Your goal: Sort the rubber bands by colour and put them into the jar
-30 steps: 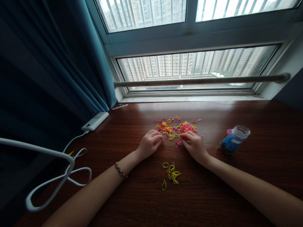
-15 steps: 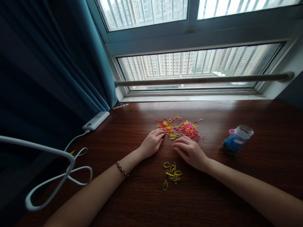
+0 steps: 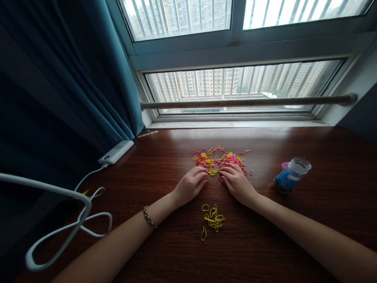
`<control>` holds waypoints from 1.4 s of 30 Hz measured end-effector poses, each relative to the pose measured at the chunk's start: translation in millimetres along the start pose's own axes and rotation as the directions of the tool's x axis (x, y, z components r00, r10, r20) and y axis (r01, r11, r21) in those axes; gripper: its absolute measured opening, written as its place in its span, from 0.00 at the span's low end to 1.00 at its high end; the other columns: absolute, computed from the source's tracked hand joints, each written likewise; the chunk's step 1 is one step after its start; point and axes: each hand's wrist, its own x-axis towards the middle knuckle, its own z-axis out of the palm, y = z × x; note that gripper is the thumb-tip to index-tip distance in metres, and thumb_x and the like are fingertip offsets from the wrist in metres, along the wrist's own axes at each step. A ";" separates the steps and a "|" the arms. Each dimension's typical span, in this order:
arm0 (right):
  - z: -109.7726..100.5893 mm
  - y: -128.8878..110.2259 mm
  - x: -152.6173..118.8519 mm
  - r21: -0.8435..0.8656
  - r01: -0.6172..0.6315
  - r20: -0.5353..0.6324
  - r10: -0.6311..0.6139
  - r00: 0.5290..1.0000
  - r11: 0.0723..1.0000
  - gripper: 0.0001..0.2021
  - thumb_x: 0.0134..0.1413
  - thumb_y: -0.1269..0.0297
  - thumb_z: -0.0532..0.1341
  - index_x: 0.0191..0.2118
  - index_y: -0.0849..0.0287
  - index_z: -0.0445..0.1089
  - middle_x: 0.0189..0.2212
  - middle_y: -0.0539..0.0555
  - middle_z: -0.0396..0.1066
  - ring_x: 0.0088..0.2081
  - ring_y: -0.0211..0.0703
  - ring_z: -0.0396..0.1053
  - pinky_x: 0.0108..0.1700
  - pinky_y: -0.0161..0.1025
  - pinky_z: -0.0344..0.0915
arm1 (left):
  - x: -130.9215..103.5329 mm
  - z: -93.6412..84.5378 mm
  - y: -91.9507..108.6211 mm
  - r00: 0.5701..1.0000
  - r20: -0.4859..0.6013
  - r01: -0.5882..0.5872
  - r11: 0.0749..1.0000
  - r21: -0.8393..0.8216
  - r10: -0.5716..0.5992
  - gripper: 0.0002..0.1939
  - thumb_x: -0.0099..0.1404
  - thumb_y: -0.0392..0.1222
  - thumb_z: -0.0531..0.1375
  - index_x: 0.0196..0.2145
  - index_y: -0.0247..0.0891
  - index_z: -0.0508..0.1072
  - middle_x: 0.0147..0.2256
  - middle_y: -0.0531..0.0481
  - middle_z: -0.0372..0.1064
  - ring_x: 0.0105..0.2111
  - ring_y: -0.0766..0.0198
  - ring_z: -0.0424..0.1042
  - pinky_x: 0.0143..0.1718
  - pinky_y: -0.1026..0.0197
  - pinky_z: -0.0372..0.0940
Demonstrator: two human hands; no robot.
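Observation:
A mixed pile of small pink, red and yellow rubber bands (image 3: pixel 232 159) lies on the dark wooden table. At its lower left edge rests my left hand (image 3: pixel 191 184), fingers stretched toward the bands, with no band visible in them. My right hand (image 3: pixel 238 184) has its fingers apart and reaches over the pile's lower right edge, fingertips touching the bands. A few red-pink bands (image 3: pixel 220 181) lie just beside its thumb. Closer to me, between my forearms, is a separate small group of yellow rubber bands (image 3: pixel 215 220).
To the right a clear jar (image 3: pixel 294 173) with blue contents lies tilted on the table (image 3: pixel 176 251). On the left are a white power bank (image 3: pixel 116 152), a looping white cable (image 3: pixel 59 188) and a blue curtain (image 3: pixel 118 86). A metal rail (image 3: pixel 247 103) crosses the window behind.
My right hand has moved up onto the pile's edge, and a few red-pink bands now lie apart below it. My left hand has shifted slightly. The yellow group keeps its arrangement.

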 end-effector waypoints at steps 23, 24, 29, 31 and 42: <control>-14.7 -19.7 -0.5 0.188 0.111 -0.040 -0.105 0.994 0.976 0.11 0.58 0.66 0.51 0.42 0.57 0.69 0.42 0.55 0.70 0.51 0.47 0.59 0.54 0.50 0.57 | 2.8 3.2 -2.9 0.996 0.037 0.077 0.995 0.071 -0.080 0.13 0.64 0.34 0.49 0.44 0.36 0.67 0.44 0.43 0.64 0.46 0.59 0.64 0.50 0.53 0.62; -12.8 -18.5 -0.2 0.148 0.103 -0.005 -0.104 0.995 0.984 0.12 0.58 0.65 0.51 0.44 0.56 0.68 0.45 0.55 0.69 0.54 0.48 0.56 0.55 0.52 0.54 | 2.6 3.5 -3.2 0.996 0.033 0.083 0.995 0.061 -0.085 0.12 0.64 0.34 0.49 0.44 0.35 0.67 0.44 0.43 0.63 0.45 0.60 0.64 0.49 0.54 0.62; -7.2 -21.0 -2.2 -0.004 0.090 0.123 -0.088 0.988 0.996 0.16 0.57 0.60 0.52 0.50 0.54 0.65 0.51 0.55 0.63 0.59 0.52 0.48 0.57 0.59 0.47 | 1.5 4.3 -5.1 0.994 -0.009 0.105 0.994 0.006 -0.105 0.10 0.62 0.32 0.50 0.41 0.36 0.66 0.40 0.45 0.63 0.42 0.62 0.65 0.45 0.57 0.65; -7.0 -21.8 -2.4 -0.009 0.072 0.126 -0.071 0.990 0.997 0.16 0.57 0.61 0.52 0.50 0.55 0.65 0.49 0.56 0.65 0.58 0.52 0.49 0.57 0.58 0.47 | 1.8 3.8 -4.9 0.993 -0.033 0.116 0.993 -0.001 -0.116 0.09 0.61 0.32 0.51 0.39 0.36 0.66 0.39 0.46 0.63 0.41 0.62 0.65 0.44 0.57 0.65; -4.6 -14.0 -0.2 0.151 -0.015 -0.071 0.026 0.997 0.988 0.14 0.59 0.66 0.49 0.45 0.61 0.68 0.44 0.59 0.67 0.50 0.48 0.60 0.53 0.49 0.58 | 2.2 3.4 -6.6 0.998 0.037 0.056 0.996 0.064 -0.058 0.09 0.62 0.35 0.52 0.40 0.37 0.69 0.43 0.44 0.65 0.45 0.59 0.63 0.49 0.53 0.61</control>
